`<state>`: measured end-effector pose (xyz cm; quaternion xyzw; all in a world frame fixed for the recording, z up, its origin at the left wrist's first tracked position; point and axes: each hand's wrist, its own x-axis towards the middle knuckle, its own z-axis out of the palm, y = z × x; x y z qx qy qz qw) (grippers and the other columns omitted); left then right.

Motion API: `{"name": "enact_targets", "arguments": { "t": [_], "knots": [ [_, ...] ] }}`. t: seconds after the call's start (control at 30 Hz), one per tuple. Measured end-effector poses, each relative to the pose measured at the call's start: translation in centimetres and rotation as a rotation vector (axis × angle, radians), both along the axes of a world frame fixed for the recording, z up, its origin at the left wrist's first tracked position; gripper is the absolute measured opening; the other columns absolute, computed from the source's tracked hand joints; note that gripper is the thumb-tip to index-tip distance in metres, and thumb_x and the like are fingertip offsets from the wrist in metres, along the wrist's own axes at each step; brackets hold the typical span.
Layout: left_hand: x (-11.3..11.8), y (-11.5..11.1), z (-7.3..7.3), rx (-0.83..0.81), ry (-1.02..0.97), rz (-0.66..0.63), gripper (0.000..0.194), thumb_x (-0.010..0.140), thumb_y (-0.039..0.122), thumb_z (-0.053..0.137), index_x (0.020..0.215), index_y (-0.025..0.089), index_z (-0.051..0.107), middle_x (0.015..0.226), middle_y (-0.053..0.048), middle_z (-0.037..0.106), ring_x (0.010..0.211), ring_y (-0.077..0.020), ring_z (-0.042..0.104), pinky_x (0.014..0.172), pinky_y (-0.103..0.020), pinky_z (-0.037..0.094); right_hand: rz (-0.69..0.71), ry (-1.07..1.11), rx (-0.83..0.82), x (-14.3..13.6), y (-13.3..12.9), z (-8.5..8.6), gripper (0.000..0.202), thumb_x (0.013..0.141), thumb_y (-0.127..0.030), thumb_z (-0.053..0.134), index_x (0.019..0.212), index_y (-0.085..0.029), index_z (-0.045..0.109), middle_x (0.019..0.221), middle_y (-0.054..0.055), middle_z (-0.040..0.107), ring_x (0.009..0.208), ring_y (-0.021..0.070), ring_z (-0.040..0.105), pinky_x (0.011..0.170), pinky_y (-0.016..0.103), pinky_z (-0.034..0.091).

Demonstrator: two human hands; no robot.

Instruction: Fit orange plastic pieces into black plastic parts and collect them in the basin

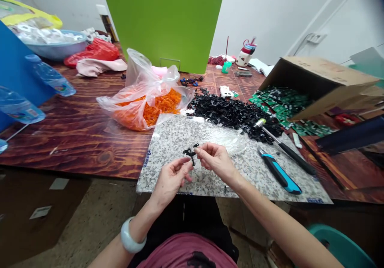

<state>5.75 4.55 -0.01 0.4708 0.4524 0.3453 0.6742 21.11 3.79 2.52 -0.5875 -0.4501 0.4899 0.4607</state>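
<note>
My left hand (174, 175) and my right hand (213, 159) meet over a speckled grey work board (168, 140). Between their fingertips is a small black plastic part (189, 153) with several thin arms. The left thumb and fingers pinch its lower end. At its upper right, the right thumb and forefinger close on a small black end; whether that is a separate piece I cannot tell. Just behind the right hand lies a bunch of thin clear strips (225, 138). A heap of black plastic parts (228, 110) spreads along the board's far edge.
On the right lie a blue-and-black utility knife (279, 170) and a black-handled tool (292, 154). A tipped cardboard box (324, 72) spills green circuit boards (279, 104). Left of the heap sits a clear bag of orange parts (147, 108). A green panel (165, 20) stands behind.
</note>
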Motion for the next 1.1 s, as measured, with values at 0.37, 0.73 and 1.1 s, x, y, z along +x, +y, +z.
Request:
{"name": "enact_targets", "arguments": {
  "t": [0.37,0.73,1.1],
  "knots": [
    [-1.0,-0.1,-1.0,0.152,0.11,0.066,0.037,0.086,0.044,0.053,0.086,0.011,0.069,0.055,-0.003,0.064,0.036,-0.0091,0.051,0.034,-0.017,0.031,0.022,-0.503,0.259,-1.0,-0.1,-1.0,0.022,0.079,-0.028,0.055,0.059,-0.019,0.052,0.05,-0.004,0.047,0.045,0.0088,0.041,0.046,0.022,0.032],
    [-2.3,0.6,0.1,0.344,0.424,0.086,0.043,0.078,0.047,0.062,0.103,0.012,0.069,0.065,-0.004,0.072,0.038,-0.0116,0.054,0.043,-0.021,0.04,-0.117,0.169,-0.077,0.1,-2.3,-1.1,0.031,0.068,-0.044,0.07,0.066,-0.016,0.057,0.053,-0.003,0.055,0.037,0.0052,0.043,0.035,0.017,0.027],
    [-0.1,-2.4,-1.0,-0.008,-0.097,0.016,0.037,0.077,0.046,0.066,0.09,0.012,0.071,0.058,0.0,0.062,0.045,-0.0085,0.045,0.045,-0.021,0.035,0.003,-0.078,0.063,0.7,-4.9,-0.3,0.025,0.081,-0.042,0.059,0.076,-0.018,0.063,0.063,-0.002,0.061,0.05,0.0097,0.052,0.047,0.021,0.041]
  ]
}}
